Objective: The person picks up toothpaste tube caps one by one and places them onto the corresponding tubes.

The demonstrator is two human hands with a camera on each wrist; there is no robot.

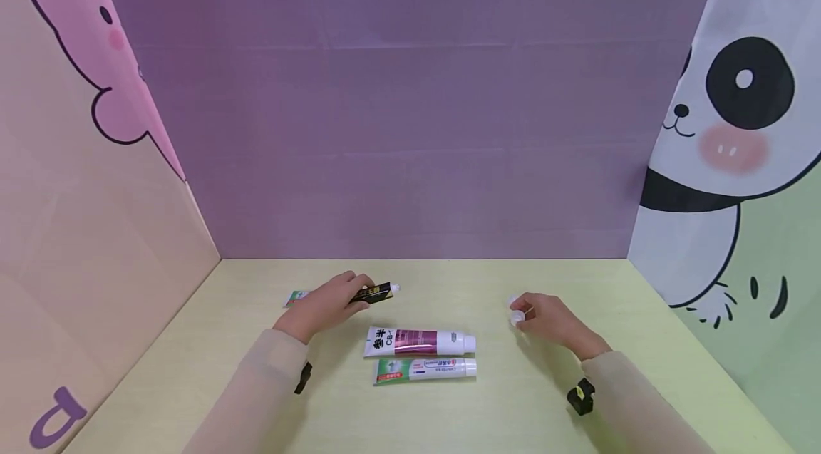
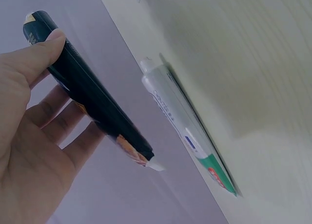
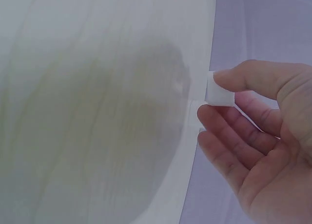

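Observation:
My left hand (image 1: 330, 304) holds a black toothpaste tube (image 1: 376, 293) between thumb and fingers, its white tip toward the right. In the left wrist view the black toothpaste tube (image 2: 90, 85) slants across the fingers. Close by lies a white-and-green toothpaste tube (image 2: 183, 124), mostly hidden behind that hand in the head view. My right hand (image 1: 551, 322) pinches a small white cap (image 3: 220, 91) between thumb and fingers. A second white cap (image 3: 195, 115) shows just past its fingertips.
In the middle of the table (image 1: 417, 418) lie a white-and-maroon toothpaste tube (image 1: 417, 342) and, nearer me, another white-and-green toothpaste tube (image 1: 426, 370), side by side. A purple wall (image 1: 417, 119) rises along the back edge, with printed panels on both sides.

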